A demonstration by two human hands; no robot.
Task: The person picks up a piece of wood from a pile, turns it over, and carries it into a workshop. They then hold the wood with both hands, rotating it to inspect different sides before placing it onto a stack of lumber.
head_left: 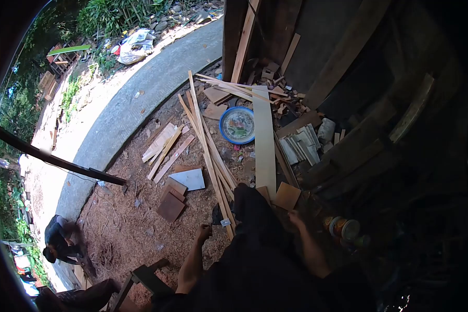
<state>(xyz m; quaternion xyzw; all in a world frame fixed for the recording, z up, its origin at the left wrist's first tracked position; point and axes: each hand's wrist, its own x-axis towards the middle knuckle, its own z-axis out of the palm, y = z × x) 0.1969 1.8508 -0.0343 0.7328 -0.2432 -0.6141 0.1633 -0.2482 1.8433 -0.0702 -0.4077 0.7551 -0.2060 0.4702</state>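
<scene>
My left hand [204,232] has its fingers curled, left of several long thin wooden strips [207,144]; what it holds, if anything, is too small to tell. At the lower edge of a square brown board [287,196] is my right hand [296,219]; its fingers are dark and unclear, and a grip on the board cannot be made out. A long pale plank [264,138] runs away from me beside that board. The blue-rimmed round tray [237,125] lies between the strips and the plank.
Short boards [172,205] and a white panel [188,179] lie on shavings. Stacked pale pieces [300,145] and cans [343,228] are at right. A dark pole [57,157] crosses the left side. Another person [60,239] bends down at lower left, near a dark wooden stand [150,281].
</scene>
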